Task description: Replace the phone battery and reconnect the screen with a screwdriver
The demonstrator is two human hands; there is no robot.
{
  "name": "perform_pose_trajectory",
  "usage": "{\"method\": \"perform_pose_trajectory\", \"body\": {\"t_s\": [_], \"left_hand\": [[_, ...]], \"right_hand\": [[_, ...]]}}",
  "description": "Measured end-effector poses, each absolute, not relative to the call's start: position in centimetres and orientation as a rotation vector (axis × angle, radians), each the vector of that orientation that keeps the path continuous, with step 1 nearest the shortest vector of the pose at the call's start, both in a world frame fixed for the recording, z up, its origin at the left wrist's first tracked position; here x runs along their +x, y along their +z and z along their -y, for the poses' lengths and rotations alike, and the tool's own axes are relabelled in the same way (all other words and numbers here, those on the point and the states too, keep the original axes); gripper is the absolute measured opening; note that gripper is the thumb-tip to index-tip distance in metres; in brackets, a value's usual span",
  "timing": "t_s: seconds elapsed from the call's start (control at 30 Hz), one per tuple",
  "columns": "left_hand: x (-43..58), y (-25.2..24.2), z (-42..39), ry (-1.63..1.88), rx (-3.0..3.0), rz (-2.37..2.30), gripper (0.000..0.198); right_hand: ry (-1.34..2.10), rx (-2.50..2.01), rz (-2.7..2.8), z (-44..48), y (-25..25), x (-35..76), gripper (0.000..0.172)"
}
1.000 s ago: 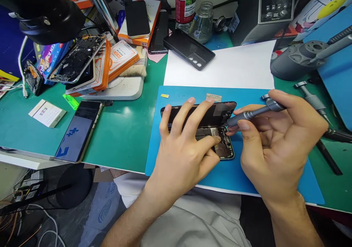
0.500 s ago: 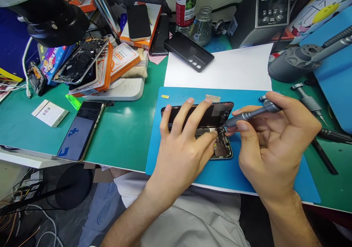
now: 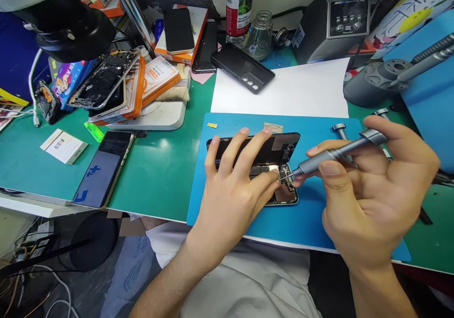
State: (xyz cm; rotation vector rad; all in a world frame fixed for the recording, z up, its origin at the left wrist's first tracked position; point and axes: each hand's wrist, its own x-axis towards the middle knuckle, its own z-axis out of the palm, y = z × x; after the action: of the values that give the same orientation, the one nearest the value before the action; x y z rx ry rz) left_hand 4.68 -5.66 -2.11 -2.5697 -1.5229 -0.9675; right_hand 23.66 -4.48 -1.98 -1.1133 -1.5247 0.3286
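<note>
An opened phone lies on the blue mat (image 3: 315, 219), its screen panel (image 3: 280, 147) tilted up at the far side and its body (image 3: 286, 195) showing inner parts. My left hand (image 3: 230, 195) holds it: spread fingertips rest over the panel's top edge, while the index finger and thumb reach down into the body. In my right hand (image 3: 376, 204) is a grey precision screwdriver (image 3: 321, 161), slanted, gripped between thumb and fingers. Its thin tip points into the body's right part, close to my left fingertips; whether it touches a screw is too small to tell.
Another grey screwdriver (image 3: 339, 128) is partly hidden behind my right hand. Small parts (image 3: 273, 127) lie beyond the phone. White paper (image 3: 283, 93) and a black phone case (image 3: 243, 67) are farther back. At left are a dark phone (image 3: 104, 169), a small white box (image 3: 64, 146) and stacked boxes.
My right hand has moved right and drawn the screwdriver back, so its thin tip now shows. The other screwdriver has come into clearer view. My left hand and the phone stay nearly still.
</note>
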Motion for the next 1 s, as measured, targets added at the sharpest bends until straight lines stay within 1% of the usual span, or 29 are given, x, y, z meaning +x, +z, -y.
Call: {"method": "perform_pose_trajectory", "body": {"t_s": [0.1,0.27,0.47,0.63,0.77,0.8,0.93,1.0], "left_hand": [[4.7,-2.1,5.7,-0.959,-2.571,1.525,0.011],[4.7,-2.0,5.7,-0.946,-2.579,1.54,0.011],[4.7,-2.1,5.7,-0.96,-2.574,1.536,0.009],[4.8,-2.1,5.6,-0.963,-2.569,1.54,0.009],[4.8,-2.0,5.6,-0.972,-2.563,1.54,0.009],[4.8,-2.0,5.6,-0.974,-2.562,1.539,0.008],[4.8,-2.0,5.7,-0.973,-2.562,1.544,0.008],[4.8,-2.1,5.7,-0.98,-2.56,1.543,0.008]], "right_hand": [[0.312,-1.109,1.544,4.6,-1.9,23.3,0.074],[0.331,-1.161,1.51,4.7,-1.5,22.6,0.064],[0.35,-1.176,1.515,4.7,-1.6,22.6,0.063],[0.353,-1.149,1.525,4.7,-1.6,22.7,0.066],[0.374,-1.175,1.505,4.7,-1.5,22.7,0.06],[0.369,-1.168,1.515,4.6,-1.6,22.8,0.061],[0.341,-1.119,1.559,4.3,-1.9,23.0,0.072],[0.338,-1.119,1.555,4.3,-1.9,23.1,0.072]]}}
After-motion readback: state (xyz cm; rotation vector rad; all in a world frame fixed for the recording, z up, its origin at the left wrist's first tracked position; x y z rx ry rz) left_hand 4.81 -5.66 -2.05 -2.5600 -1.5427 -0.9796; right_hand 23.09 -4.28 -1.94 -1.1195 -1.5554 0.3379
